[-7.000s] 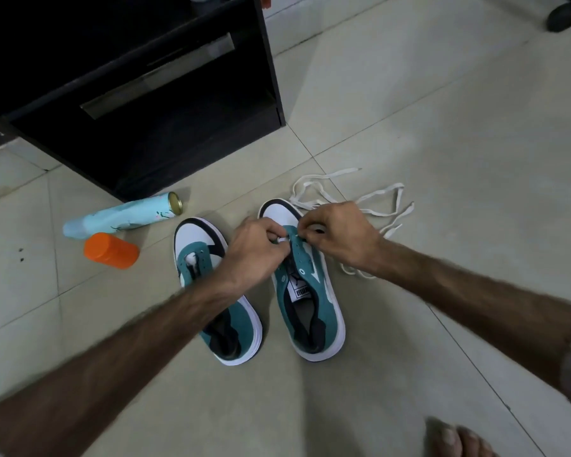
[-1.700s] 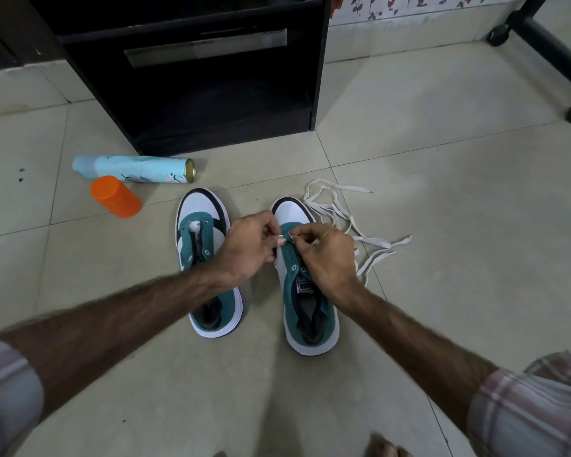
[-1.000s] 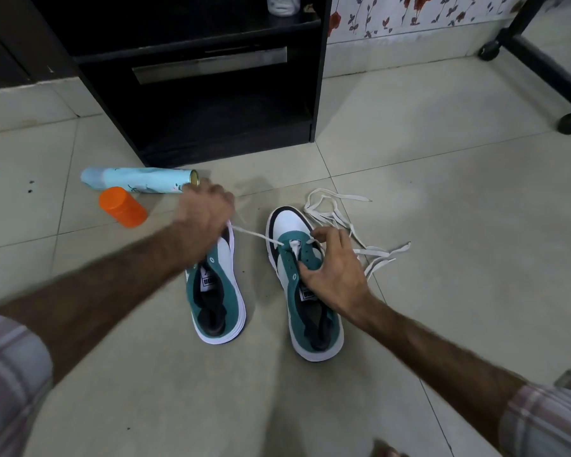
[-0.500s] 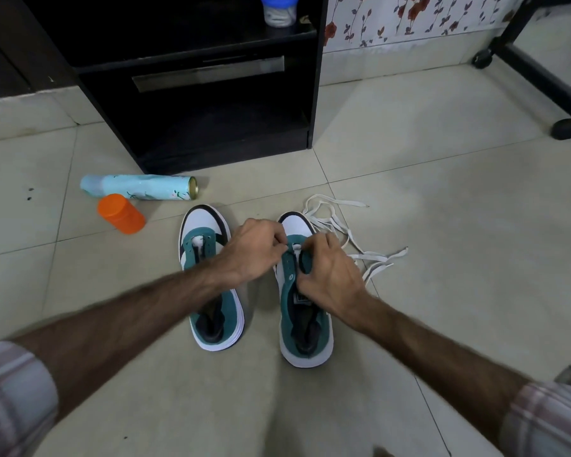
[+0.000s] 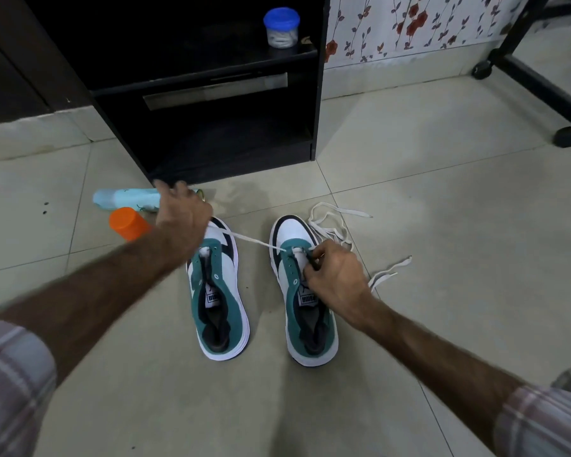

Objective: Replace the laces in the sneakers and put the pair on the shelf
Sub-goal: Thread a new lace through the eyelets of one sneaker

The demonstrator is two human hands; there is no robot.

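Note:
Two teal, white and black sneakers stand side by side on the tiled floor: the left sneaker (image 5: 220,291) and the right sneaker (image 5: 305,291). A white lace (image 5: 251,240) runs taut from the right sneaker's front eyelets to my left hand (image 5: 182,214), which grips its end above the left sneaker's toe. My right hand (image 5: 335,275) rests on the right sneaker's eyelet area and pinches the lace there. The rest of the lace lies in loose loops (image 5: 335,225) on the floor to the right of that shoe.
A black shelf unit (image 5: 211,94) stands just beyond the shoes, with a blue-lidded jar (image 5: 281,26) on its upper shelf. A light blue spray can (image 5: 126,199) and an orange cap (image 5: 129,222) lie left of the sneakers. A black wheeled frame (image 5: 541,84) stands at the far right.
My left hand has pulled away to the upper left, drawing the lace out taut through the right sneaker's eyelet. My right hand has stayed on that shoe.

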